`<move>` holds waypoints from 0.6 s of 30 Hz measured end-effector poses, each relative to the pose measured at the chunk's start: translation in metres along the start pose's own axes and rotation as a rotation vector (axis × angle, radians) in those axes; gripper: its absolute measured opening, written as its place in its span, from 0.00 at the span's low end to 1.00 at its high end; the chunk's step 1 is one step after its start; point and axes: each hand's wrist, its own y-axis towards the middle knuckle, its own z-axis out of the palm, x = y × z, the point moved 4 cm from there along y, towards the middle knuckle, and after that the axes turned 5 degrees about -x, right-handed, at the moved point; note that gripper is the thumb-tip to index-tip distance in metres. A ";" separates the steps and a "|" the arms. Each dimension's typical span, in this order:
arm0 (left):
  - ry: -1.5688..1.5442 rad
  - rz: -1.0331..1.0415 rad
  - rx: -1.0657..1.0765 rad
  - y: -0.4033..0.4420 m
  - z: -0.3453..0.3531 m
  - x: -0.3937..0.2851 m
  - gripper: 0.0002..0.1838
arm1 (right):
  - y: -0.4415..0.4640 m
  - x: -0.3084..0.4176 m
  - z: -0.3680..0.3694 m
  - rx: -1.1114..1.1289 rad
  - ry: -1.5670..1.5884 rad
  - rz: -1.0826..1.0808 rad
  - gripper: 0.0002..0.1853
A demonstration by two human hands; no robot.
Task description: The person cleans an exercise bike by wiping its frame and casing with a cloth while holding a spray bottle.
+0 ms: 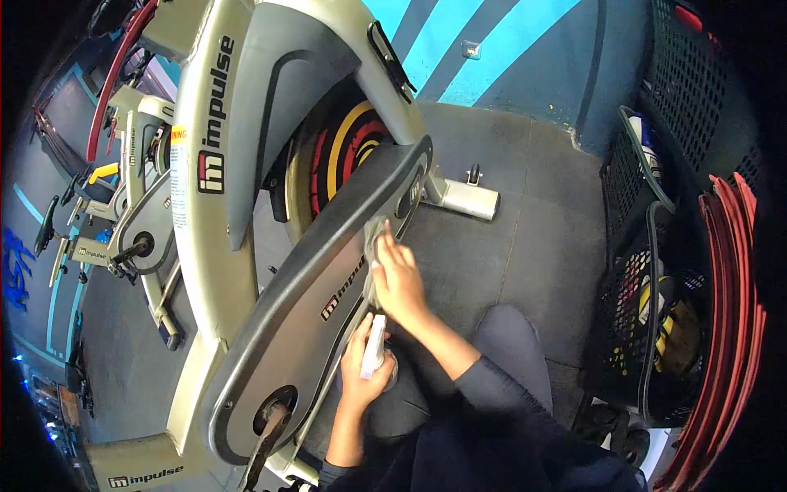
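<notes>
An exercise bike with a long grey side cover (pixel 287 336) marked "impulse" fills the middle of the head view. My right hand (pixel 398 283) presses a greyish cloth (pixel 374 246) flat against the cover, near its upper end. Lower down, my left hand (pixel 361 369) is wrapped round a bottle with a white spray head (pixel 373 348), beside the cover's lower edge. Most of the bottle's body is hidden behind that hand. Behind the cover shows the flywheel (pixel 328 156) with red and yellow rings. The crank (pixel 270 435) is at the cover's bottom end.
Black baskets (pixel 627 189) holding various items stand at the right, beside a stack of red mats or boards (pixel 725 328). The bike's rear foot (pixel 467 199) lies on the dark floor. More bikes (pixel 147 221) stand at the left. A blue wall (pixel 525 49) is behind.
</notes>
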 end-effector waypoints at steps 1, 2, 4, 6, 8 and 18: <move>0.017 -0.009 0.006 0.000 0.000 -0.002 0.39 | 0.011 -0.001 -0.005 -0.020 0.009 0.006 0.32; 0.017 -0.008 0.005 0.001 -0.001 -0.003 0.39 | 0.020 -0.002 -0.011 -0.042 0.017 0.010 0.32; 0.042 0.029 0.024 0.001 -0.001 -0.006 0.40 | 0.027 -0.003 -0.016 -0.001 0.069 0.073 0.32; 0.036 0.012 0.019 0.001 0.001 -0.004 0.40 | 0.026 -0.001 -0.017 -0.018 0.027 0.075 0.31; 0.035 -0.002 0.011 0.001 0.000 -0.004 0.40 | 0.016 0.000 -0.013 -0.052 -0.005 0.021 0.31; 0.004 -0.013 0.001 0.001 -0.002 -0.004 0.39 | -0.013 0.004 -0.001 0.104 0.100 0.026 0.32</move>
